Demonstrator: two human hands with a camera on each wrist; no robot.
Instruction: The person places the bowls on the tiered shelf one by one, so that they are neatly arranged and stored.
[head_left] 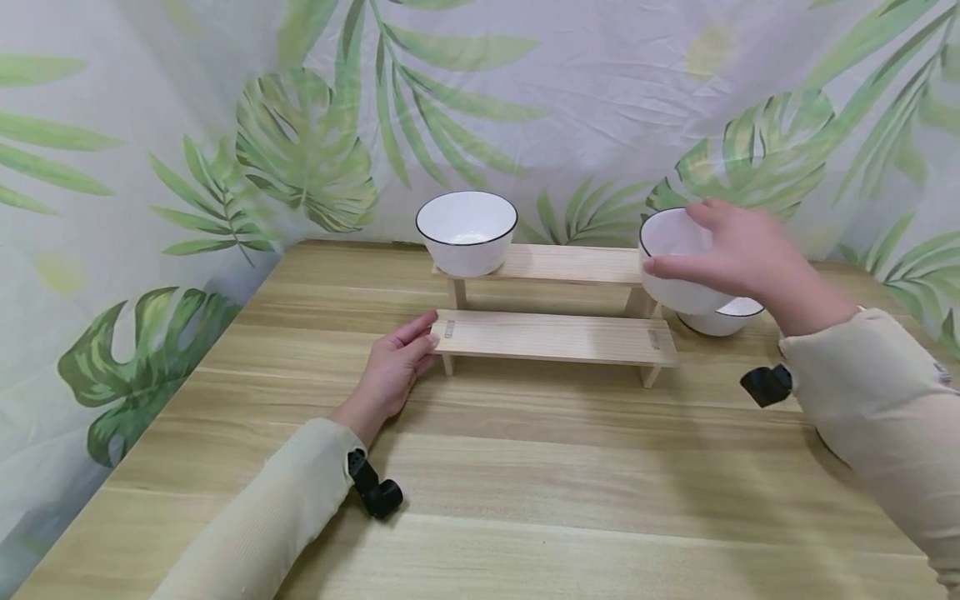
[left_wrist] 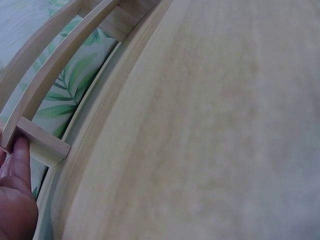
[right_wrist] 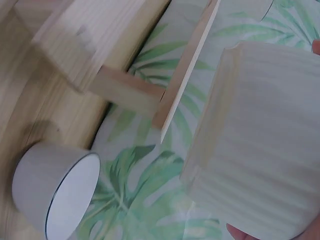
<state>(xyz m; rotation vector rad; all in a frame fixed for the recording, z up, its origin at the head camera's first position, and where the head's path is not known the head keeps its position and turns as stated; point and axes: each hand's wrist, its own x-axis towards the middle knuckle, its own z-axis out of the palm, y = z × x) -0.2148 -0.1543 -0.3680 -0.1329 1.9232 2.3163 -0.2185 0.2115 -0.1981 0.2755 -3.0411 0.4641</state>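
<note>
A two-tier wooden shelf (head_left: 555, 337) stands on the table. My left hand (head_left: 393, 362) grips the left end of its lower board; in the left wrist view the fingers of that hand (left_wrist: 17, 190) are at the board's end by a leg (left_wrist: 47, 142). One white bowl with a dark rim (head_left: 467, 242) sits on the left of the upper board. My right hand (head_left: 750, 254) holds another white bowl (head_left: 675, 250) by its rim and side, at the right end of the upper board. The right wrist view shows this bowl (right_wrist: 260, 140) in the air beside the board (right_wrist: 187, 70).
Another white bowl (head_left: 716, 321) stands on the table (head_left: 480, 467) behind and below my right hand, right of the shelf; it also shows in the right wrist view (right_wrist: 40, 185). Part of a further white object is partly hidden by the right sleeve. A leaf-patterned cloth (head_left: 450, 100) hangs behind.
</note>
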